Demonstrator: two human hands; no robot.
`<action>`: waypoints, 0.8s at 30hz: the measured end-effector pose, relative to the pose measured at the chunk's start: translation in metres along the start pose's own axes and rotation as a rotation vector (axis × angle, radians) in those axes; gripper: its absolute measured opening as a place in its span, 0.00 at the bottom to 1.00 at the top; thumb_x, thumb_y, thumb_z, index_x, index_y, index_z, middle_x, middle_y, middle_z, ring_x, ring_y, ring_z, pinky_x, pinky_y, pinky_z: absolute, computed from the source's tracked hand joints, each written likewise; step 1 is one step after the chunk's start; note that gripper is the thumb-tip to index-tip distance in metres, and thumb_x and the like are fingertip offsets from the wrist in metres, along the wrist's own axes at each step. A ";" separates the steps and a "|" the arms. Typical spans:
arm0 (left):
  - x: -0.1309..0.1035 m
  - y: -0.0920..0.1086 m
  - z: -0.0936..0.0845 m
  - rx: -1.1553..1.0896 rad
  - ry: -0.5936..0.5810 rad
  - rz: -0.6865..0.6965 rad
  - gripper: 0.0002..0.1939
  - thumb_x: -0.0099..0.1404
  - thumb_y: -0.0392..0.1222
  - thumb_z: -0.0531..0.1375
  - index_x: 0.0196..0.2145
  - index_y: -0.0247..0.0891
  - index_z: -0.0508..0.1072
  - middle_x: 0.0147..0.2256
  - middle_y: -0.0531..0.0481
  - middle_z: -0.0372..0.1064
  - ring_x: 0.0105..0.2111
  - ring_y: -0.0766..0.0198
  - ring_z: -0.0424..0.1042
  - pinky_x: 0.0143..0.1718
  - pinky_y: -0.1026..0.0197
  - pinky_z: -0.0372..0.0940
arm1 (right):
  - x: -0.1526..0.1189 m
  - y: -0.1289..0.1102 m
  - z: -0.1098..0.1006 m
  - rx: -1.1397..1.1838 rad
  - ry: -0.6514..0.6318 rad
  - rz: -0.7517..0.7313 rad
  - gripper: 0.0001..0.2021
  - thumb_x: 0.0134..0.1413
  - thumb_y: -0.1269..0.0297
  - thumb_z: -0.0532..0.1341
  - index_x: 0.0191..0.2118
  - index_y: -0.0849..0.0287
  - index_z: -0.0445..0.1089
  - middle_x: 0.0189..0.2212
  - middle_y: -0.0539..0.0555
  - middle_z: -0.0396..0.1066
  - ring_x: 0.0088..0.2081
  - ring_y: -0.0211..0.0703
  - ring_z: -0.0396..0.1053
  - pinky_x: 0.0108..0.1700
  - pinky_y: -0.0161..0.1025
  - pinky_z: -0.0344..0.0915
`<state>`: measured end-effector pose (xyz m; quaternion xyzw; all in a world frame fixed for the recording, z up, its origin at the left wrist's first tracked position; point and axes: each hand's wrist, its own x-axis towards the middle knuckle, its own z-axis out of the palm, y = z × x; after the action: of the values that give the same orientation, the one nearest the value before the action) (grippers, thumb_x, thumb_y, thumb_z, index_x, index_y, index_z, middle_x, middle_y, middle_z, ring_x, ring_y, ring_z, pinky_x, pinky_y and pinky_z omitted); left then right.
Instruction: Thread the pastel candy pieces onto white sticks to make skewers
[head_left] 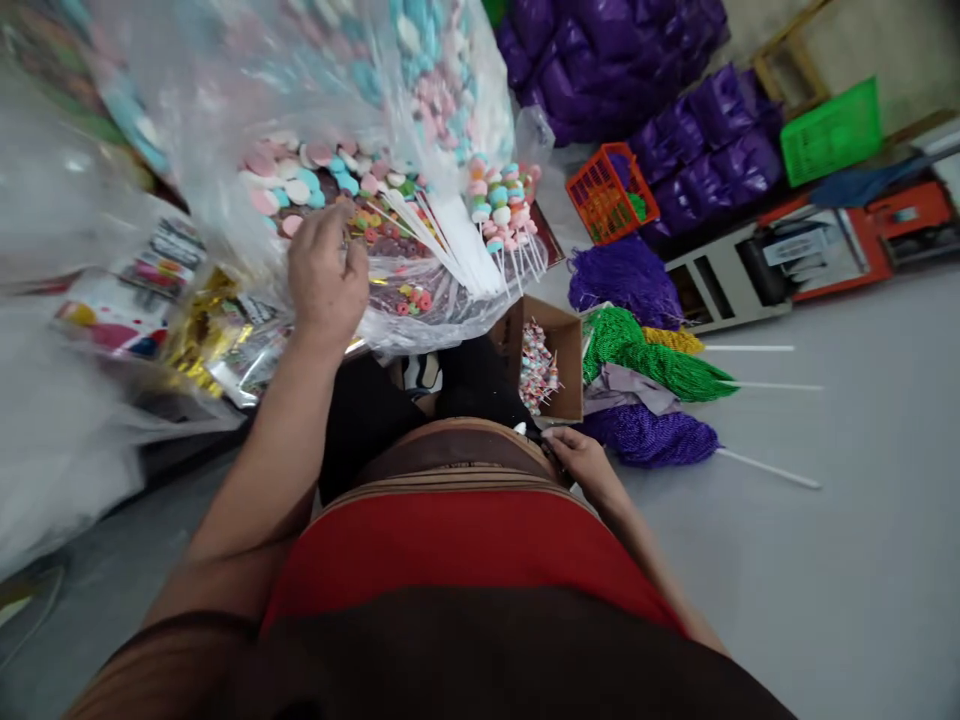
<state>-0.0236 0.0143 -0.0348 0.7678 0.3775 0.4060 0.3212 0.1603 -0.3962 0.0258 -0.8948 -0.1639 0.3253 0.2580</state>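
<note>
My left hand (330,270) reaches over loose candies, thumb and fingers apart and bent, with the fingertips partly hidden. Just beyond it are flat pink, white and blue marshmallow candies (300,190). Ring-shaped gummy candies (412,300) and a bundle of thin white sticks (442,235) lie to its right on clear plastic. Low by my lap, the fingers of my right hand (585,462) are pinched together; what is between them is too small to make out. A small white piece (520,428) shows close to those fingertips.
Candy skewers (504,205) rest right of the sticks. A cardboard box (568,350) holds many small sticked candies. Large clear bags of candy (300,70) rise ahead. Green tinsel (637,350) and purple tinsel (652,435) on white rods lie right, near an orange basket (611,195).
</note>
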 end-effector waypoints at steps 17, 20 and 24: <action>0.009 -0.004 -0.005 0.161 0.051 -0.136 0.21 0.67 0.34 0.58 0.57 0.40 0.68 0.57 0.57 0.73 0.60 0.60 0.64 0.73 0.46 0.55 | 0.063 -0.009 0.014 -0.520 -0.240 -0.390 0.25 0.55 0.70 0.63 0.59 0.62 0.74 0.56 0.65 0.77 0.57 0.56 0.75 0.62 0.49 0.66; 0.008 -0.005 -0.007 0.223 0.064 -0.112 0.21 0.68 0.35 0.57 0.58 0.41 0.69 0.58 0.57 0.74 0.60 0.57 0.66 0.72 0.44 0.57 | 0.059 -0.005 0.015 -0.539 -0.257 -0.388 0.29 0.56 0.69 0.64 0.64 0.62 0.70 0.61 0.66 0.73 0.61 0.58 0.72 0.64 0.51 0.65; 0.008 -0.008 -0.008 0.315 0.062 -0.169 0.24 0.66 0.37 0.56 0.60 0.39 0.69 0.60 0.50 0.73 0.62 0.49 0.67 0.70 0.38 0.59 | 0.050 -0.007 0.018 -0.599 -0.276 -0.399 0.35 0.61 0.61 0.66 0.71 0.62 0.62 0.63 0.68 0.70 0.62 0.58 0.72 0.63 0.49 0.66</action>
<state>-0.0298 0.0267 -0.0350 0.7612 0.5095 0.3368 0.2181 0.1840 -0.3609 -0.0070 -0.8289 -0.4557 0.3240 0.0190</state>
